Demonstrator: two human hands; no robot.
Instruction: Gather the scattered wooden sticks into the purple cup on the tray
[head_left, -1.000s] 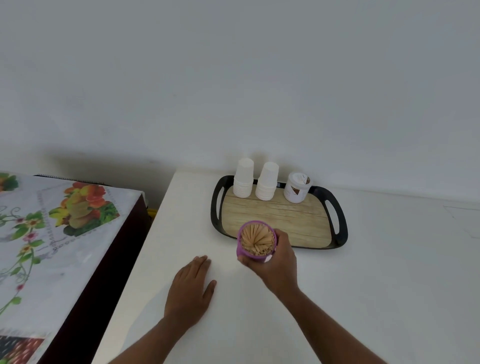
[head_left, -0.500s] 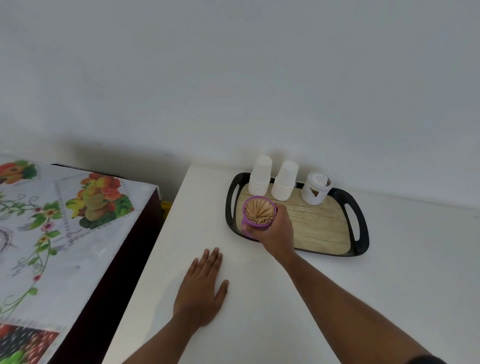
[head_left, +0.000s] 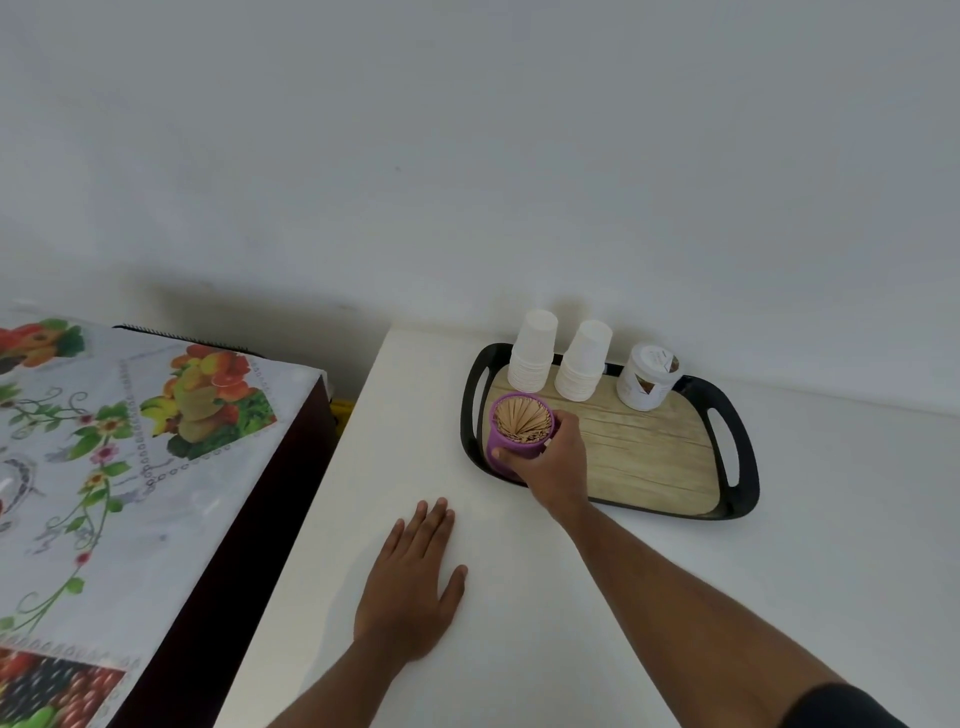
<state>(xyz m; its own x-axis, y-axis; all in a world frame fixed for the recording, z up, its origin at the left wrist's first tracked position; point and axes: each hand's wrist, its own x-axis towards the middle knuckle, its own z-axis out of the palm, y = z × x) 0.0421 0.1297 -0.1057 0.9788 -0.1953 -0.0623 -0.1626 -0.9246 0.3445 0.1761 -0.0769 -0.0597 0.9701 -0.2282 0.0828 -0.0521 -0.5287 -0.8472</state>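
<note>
The purple cup (head_left: 511, 444) is full of wooden sticks (head_left: 522, 418) standing on end. It sits at the near left corner of the black tray (head_left: 745, 467), which has a wood-pattern floor. My right hand (head_left: 553, 465) is wrapped around the cup's right and near side. My left hand (head_left: 410, 587) lies flat, palm down, on the white table (head_left: 519, 623), fingers together, holding nothing. No loose sticks show on the table.
Two stacks of white paper cups (head_left: 532, 353) (head_left: 582, 364) and a white jar (head_left: 647, 376) stand along the tray's far edge. A lower table with a fruit-print cloth (head_left: 119, 452) stands to the left across a dark gap. The white wall is close behind.
My right hand carried the cup of sticks from the table in front of the tray onto the tray's near left corner. My left hand stayed flat on the table.
</note>
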